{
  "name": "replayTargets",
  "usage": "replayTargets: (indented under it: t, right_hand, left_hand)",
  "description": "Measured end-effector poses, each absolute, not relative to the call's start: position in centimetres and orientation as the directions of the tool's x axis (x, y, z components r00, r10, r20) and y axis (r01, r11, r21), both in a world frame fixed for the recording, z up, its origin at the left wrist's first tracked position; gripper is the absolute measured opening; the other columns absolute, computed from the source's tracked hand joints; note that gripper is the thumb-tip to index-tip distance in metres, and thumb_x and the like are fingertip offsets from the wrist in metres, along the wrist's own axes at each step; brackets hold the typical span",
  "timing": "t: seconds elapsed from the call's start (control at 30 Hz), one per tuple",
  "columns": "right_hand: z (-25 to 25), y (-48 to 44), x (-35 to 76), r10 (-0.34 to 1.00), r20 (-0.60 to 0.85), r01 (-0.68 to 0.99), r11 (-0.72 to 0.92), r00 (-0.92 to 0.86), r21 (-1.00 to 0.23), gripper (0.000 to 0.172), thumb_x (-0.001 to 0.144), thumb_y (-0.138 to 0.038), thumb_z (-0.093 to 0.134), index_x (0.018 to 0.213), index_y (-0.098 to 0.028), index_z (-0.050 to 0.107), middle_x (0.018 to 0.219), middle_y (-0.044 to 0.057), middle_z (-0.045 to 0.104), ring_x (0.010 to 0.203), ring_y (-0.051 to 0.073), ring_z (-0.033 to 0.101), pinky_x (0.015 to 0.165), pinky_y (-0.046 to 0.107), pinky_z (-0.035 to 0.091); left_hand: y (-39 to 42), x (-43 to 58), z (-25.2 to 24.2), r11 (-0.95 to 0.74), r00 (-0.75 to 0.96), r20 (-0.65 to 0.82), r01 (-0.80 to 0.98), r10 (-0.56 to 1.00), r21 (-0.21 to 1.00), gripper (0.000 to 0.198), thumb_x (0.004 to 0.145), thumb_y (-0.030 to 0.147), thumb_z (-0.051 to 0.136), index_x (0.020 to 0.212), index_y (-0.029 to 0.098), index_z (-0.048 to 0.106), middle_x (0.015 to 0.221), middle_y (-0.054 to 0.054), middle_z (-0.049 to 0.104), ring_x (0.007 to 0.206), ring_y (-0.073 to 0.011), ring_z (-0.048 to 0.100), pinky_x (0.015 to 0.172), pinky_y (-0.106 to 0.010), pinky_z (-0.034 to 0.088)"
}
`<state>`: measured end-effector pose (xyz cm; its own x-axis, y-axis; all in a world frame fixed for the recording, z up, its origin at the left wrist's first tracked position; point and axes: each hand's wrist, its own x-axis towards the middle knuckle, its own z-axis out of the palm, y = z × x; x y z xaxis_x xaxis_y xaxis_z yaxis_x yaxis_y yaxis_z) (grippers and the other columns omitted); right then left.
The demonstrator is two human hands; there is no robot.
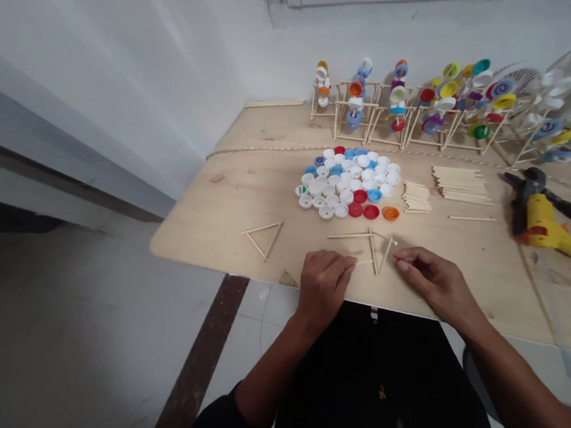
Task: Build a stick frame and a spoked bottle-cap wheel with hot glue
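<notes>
Near the table's front edge lies a small frame of thin wooden sticks (373, 253), with a triangle on its right side and sticks reaching left. My left hand (324, 282) is closed, its thumb and fingertips pinching the left end of the frame's lower stick (364, 262). My right hand (430, 276) is just right of the frame, thumb and index finger curled close together. Whatever its fingertips hold, if anything, is too small to make out. Left of my left hand, a separate stick triangle (264, 238) lies flat.
Bottle caps (342, 182), mostly white, spread behind the frame. Short sticks (416, 197), long sticks (463, 185) and one loose stick (471, 218) lie to the right. A yellow glue gun (551, 226) lies beside black-handled cutters (529, 185). Stick stands with colourful caps (395, 114) line the back.
</notes>
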<state>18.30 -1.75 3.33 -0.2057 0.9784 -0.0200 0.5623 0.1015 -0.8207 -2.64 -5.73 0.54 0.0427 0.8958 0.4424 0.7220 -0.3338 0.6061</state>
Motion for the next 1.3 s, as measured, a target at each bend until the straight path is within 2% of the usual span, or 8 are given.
replayTargets:
  t: [0.3, 0.5, 0.87, 1.03, 1.3]
  right_hand:
    - [2.5, -1.8, 17.0, 0.990, 0.046, 0.497, 0.108, -0.136, -0.861, 0.028, 0.080, -0.047, 0.062, 0.089, -0.021, 0.068, 0.087, 0.005, 0.071, 0.080, 0.019, 0.065, 0.073, 0.031, 0.053]
    - [2.2, -1.6, 16.6, 0.993, 0.053, 0.478, 0.095, -0.102, -0.873, 0.028, 0.079, -0.047, 0.062, 0.086, -0.021, 0.067, 0.079, 0.003, 0.070, 0.072, 0.017, 0.064, 0.066, 0.029, 0.052]
    - [2.0, -1.6, 16.3, 0.993, 0.026, 0.457, 0.075, -0.114, -0.886, 0.024, 0.076, -0.044, 0.067, 0.079, -0.021, 0.066, 0.073, 0.002, 0.067, 0.066, 0.016, 0.060, 0.063, 0.028, 0.051]
    - [2.0, -1.7, 16.3, 0.993, 0.039, 0.472, 0.086, -0.108, -0.877, 0.024, 0.075, -0.045, 0.067, 0.078, -0.021, 0.066, 0.074, 0.002, 0.067, 0.067, 0.016, 0.061, 0.065, 0.029, 0.051]
    - [2.1, -1.8, 15.8, 0.989, 0.081, 0.459, 0.131, -0.126, -0.879, 0.025, 0.076, -0.045, 0.067, 0.076, -0.020, 0.066, 0.070, 0.002, 0.066, 0.063, 0.014, 0.059, 0.060, 0.026, 0.049]
  left_hand:
    - [-5.2, -1.2, -0.5, -0.345, 0.080, 0.441, 0.750, 0.894, 0.565, 0.018, 0.092, 0.019, 0.051, 0.085, 0.019, 0.067, 0.079, -0.003, 0.067, 0.076, -0.0169, 0.057, 0.075, -0.033, 0.038]
    - [-5.2, -1.1, -0.7, -0.328, 0.095, 0.411, 0.773, 0.906, 0.544, 0.018, 0.092, 0.020, 0.051, 0.084, 0.020, 0.068, 0.077, -0.003, 0.065, 0.076, -0.0167, 0.056, 0.075, -0.033, 0.037]
    - [-5.2, -1.0, -0.6, -0.369, 0.126, 0.445, 0.774, 0.886, 0.515, 0.016, 0.091, 0.017, 0.052, 0.084, 0.019, 0.067, 0.079, -0.002, 0.066, 0.075, -0.0169, 0.054, 0.074, -0.034, 0.036]
    - [-5.3, -1.0, -0.6, -0.382, 0.147, 0.445, 0.774, 0.883, 0.504, 0.017, 0.091, 0.019, 0.052, 0.085, 0.019, 0.067, 0.081, -0.002, 0.066, 0.077, -0.0169, 0.054, 0.075, -0.034, 0.036]
    - [-5.2, -1.0, -0.7, -0.387, 0.159, 0.451, 0.789, 0.879, 0.477, 0.018, 0.092, 0.019, 0.050, 0.084, 0.019, 0.067, 0.078, -0.002, 0.064, 0.076, -0.0167, 0.053, 0.074, -0.033, 0.035]
